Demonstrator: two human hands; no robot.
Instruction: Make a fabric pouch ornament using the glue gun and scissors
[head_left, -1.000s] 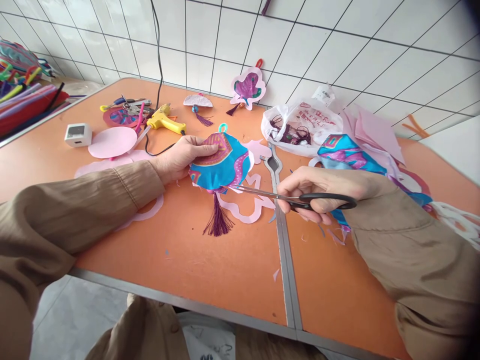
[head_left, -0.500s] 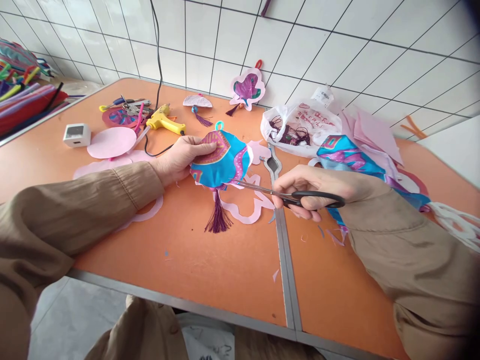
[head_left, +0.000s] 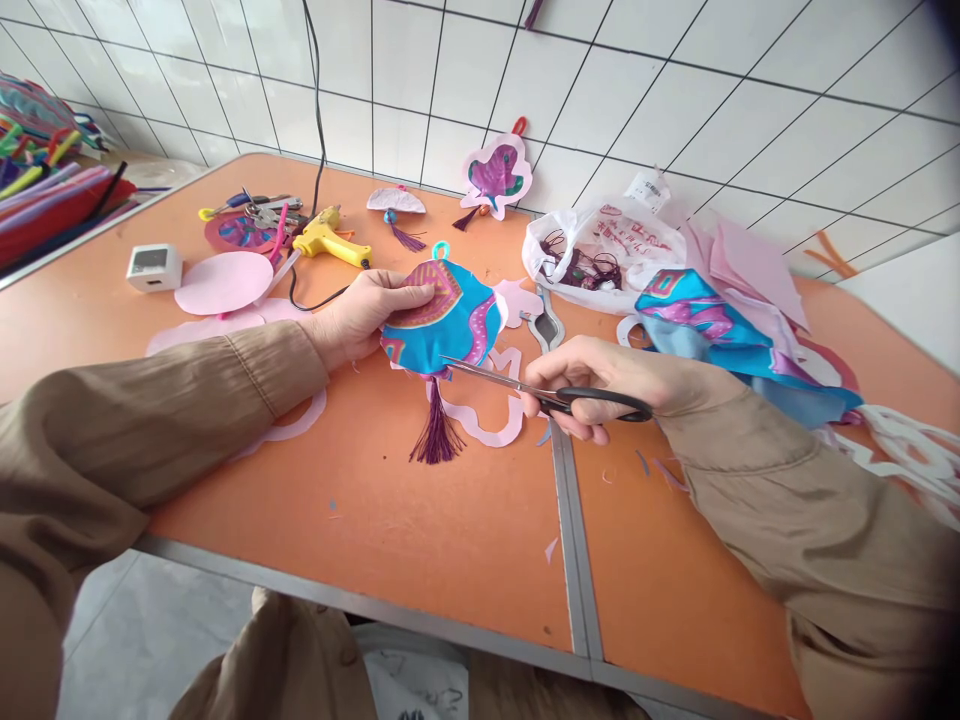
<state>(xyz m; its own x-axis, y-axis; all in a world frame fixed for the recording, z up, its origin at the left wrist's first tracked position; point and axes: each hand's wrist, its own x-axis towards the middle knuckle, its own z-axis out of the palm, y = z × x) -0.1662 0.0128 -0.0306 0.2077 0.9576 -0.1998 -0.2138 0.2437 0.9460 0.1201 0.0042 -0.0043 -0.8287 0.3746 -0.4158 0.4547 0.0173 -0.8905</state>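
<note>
Between thumb and fingers, my left hand (head_left: 371, 312) pinches a round fabric ornament (head_left: 442, 325) by its left side. It is blue with purple and orange patterns, has a turquoise loop on top, and a dark purple tassel (head_left: 436, 425) hangs below. My right hand (head_left: 592, 385) has its fingers through the black handles of a pair of scissors (head_left: 487, 376). The blades point left and look nearly closed, their tip over the ornament's lower edge. Pink cut-out scraps (head_left: 499, 430) lie on the table behind and under the ornament.
A yellow glue gun (head_left: 330, 240) with a cord, a white cube (head_left: 154, 268) and a pink oval (head_left: 225, 283) stand left. Behind are a pink butterfly-like ornament (head_left: 496, 178) and a plastic bag (head_left: 645, 245) with dark tassels. Patterned blue cloth (head_left: 705, 315) lies right.
My right hand and the scissors have moved left, so the blade tip reaches farther over the ornament's lower part. My left hand and the ornament have stayed nearly still.
</note>
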